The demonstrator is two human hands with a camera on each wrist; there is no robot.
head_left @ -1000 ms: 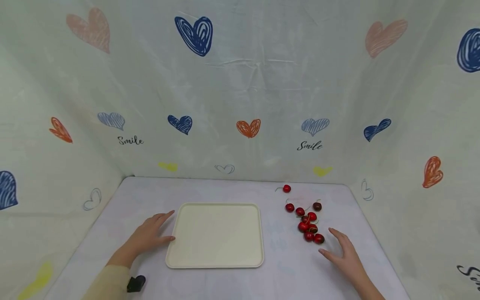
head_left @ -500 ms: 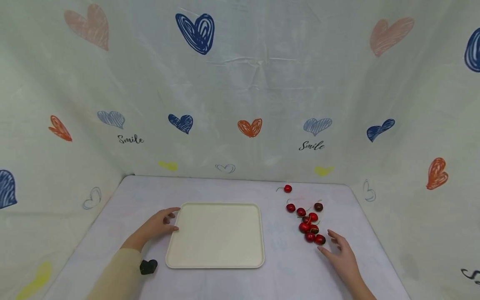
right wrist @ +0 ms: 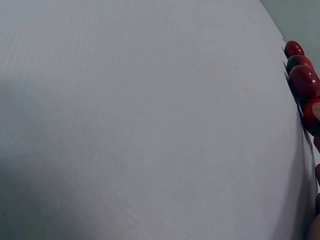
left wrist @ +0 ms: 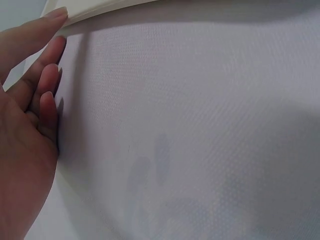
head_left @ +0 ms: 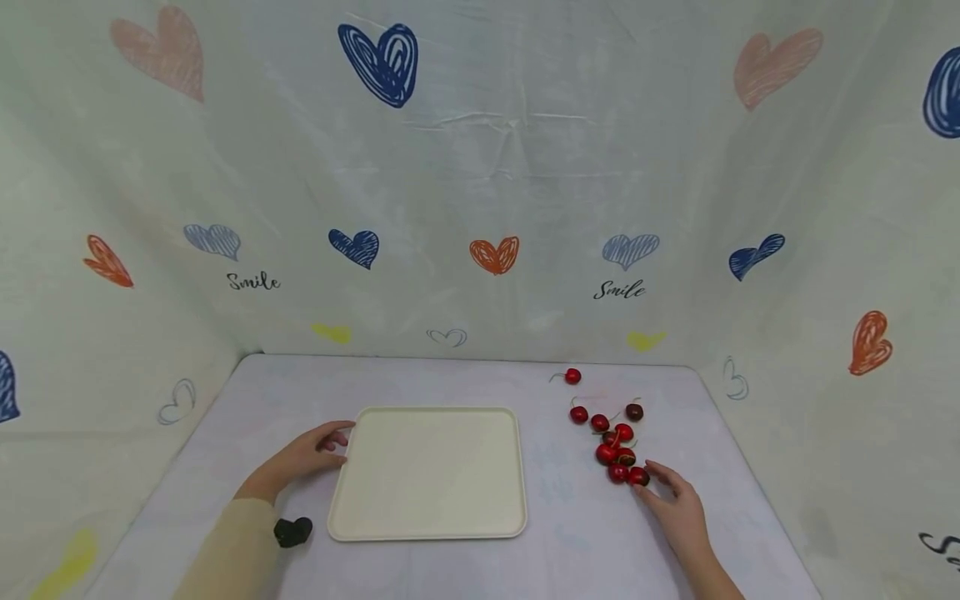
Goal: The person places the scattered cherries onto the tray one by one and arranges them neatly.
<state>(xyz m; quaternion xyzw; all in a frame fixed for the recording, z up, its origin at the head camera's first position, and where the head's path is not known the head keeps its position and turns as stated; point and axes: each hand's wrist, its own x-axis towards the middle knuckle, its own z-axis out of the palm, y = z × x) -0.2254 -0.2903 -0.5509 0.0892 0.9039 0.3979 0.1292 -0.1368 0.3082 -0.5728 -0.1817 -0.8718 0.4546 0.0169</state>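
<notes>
My left hand (head_left: 298,460) is at the left edge of a cream rectangular tray (head_left: 427,475). In the left wrist view its thumb touches the tray's rim (left wrist: 95,11), while the other fingers are loosely bent beside it. On the right, my right hand (head_left: 681,507) pinches a dark red cherry (head_left: 639,476) between thumb and index finger. That cherry is at the near end of a loose group of cherries (head_left: 606,453), some with green stems. In the right wrist view the thumb tip lies against a cherry (right wrist: 310,120), and most of the hand is out of frame.
One cherry (head_left: 573,377) lies apart near the table's back edge, and a darker one (head_left: 634,412) sits right of the group. A black heart-shaped object (head_left: 292,532) is by the left sleeve. A curtain with printed hearts (head_left: 495,167) surrounds the white table (head_left: 570,550).
My left hand has moved in to the tray's left edge, its fingers bending. The right thumb and index finger have closed in on the nearest cherry.
</notes>
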